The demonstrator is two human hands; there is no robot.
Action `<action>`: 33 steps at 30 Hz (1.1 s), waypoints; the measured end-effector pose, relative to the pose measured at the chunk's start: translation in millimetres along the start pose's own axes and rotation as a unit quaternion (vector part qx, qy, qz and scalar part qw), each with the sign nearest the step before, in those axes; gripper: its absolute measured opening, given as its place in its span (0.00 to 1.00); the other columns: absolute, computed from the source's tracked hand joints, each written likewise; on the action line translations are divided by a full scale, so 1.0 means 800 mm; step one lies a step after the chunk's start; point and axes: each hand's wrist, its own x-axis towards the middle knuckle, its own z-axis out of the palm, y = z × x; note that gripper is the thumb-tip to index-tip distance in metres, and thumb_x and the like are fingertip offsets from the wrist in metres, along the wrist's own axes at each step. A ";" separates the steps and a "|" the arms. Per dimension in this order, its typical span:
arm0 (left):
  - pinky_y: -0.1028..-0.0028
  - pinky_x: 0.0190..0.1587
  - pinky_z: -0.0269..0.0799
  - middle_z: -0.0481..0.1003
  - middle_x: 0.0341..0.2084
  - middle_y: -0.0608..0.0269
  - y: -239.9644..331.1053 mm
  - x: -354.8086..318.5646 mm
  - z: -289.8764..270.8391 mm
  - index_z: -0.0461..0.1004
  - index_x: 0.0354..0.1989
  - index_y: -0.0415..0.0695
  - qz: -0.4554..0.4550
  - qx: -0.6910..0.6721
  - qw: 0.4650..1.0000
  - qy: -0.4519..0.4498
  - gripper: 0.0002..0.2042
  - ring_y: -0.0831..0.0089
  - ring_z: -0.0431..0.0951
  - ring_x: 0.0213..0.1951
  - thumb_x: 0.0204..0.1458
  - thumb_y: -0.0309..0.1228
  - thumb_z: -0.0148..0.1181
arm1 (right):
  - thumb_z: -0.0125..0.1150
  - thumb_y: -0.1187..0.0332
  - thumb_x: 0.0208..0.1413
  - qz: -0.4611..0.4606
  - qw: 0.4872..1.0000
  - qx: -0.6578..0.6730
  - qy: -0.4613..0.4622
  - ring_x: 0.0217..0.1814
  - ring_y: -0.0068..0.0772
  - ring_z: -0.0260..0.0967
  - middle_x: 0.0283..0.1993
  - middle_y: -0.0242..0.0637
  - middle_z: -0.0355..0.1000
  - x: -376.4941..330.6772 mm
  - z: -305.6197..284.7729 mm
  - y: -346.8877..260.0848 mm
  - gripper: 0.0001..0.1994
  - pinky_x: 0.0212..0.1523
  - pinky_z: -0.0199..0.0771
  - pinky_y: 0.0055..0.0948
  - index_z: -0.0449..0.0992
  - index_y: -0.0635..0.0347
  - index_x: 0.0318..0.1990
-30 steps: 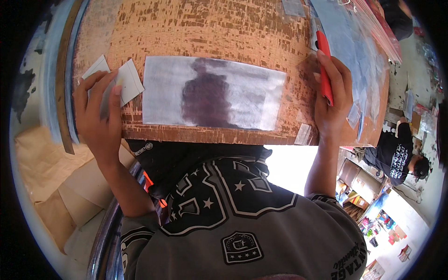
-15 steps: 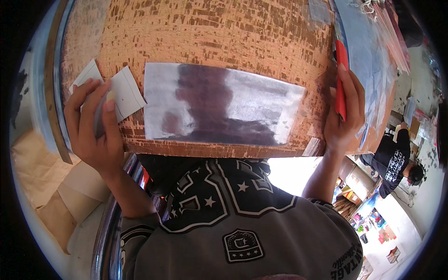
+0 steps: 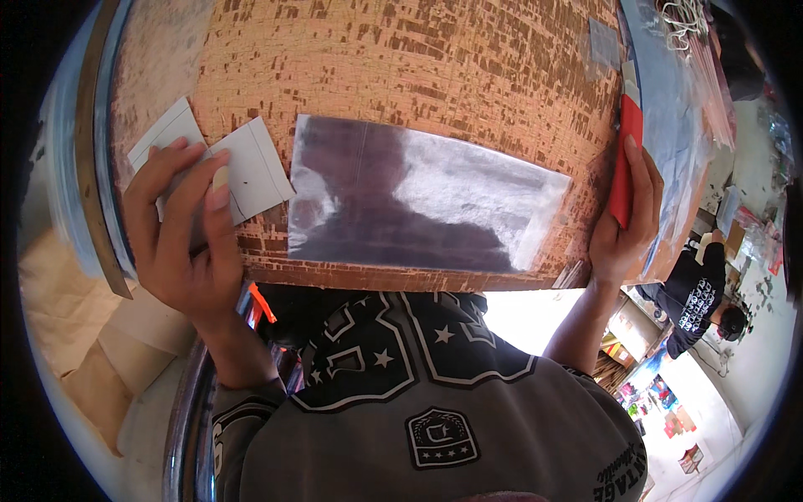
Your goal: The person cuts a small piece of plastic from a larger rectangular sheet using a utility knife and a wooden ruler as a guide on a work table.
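Note:
My left hand (image 3: pixel 188 226) has its fingers curled over two white card pieces (image 3: pixel 255 167), which fan apart on the worn brown board (image 3: pixel 418 67). Thin lines run along the cards' edges. To the right of them a shiny, smooth rectangular sheet (image 3: pixel 452 197) lies flat on the board, with a dark reflection across it. At the board's right side my right hand (image 3: pixel 627 222) is closed around a red-handled cutter (image 3: pixel 629 159), whose pale tip points away from me. Neither hand touches the shiny sheet.
A long metal strip (image 3: pixel 88 151) runs along the board's left edge. Clear plastic (image 3: pixel 669 125) and white cord (image 3: pixel 684 21) lie beyond the right edge. Brown paper (image 3: pixel 75 276) lies low at the left. Another person (image 3: pixel 703 289) bends over work at the far right.
The shiny sheet, the cards and my left hand appear a little further right in view. My right hand and the cutter have shifted slightly right and down. Both grips look the same.

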 end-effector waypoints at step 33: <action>0.44 0.75 0.54 0.66 0.69 0.44 0.011 -0.003 0.003 0.74 0.68 0.47 -0.022 0.043 0.999 0.020 0.28 0.43 0.63 0.73 0.60 0.40 0.70 | 0.52 0.88 0.54 0.063 0.993 0.040 0.095 0.67 0.53 0.74 0.62 0.48 0.77 -0.009 -0.010 -0.003 0.29 0.68 0.72 0.44 0.81 0.55 0.62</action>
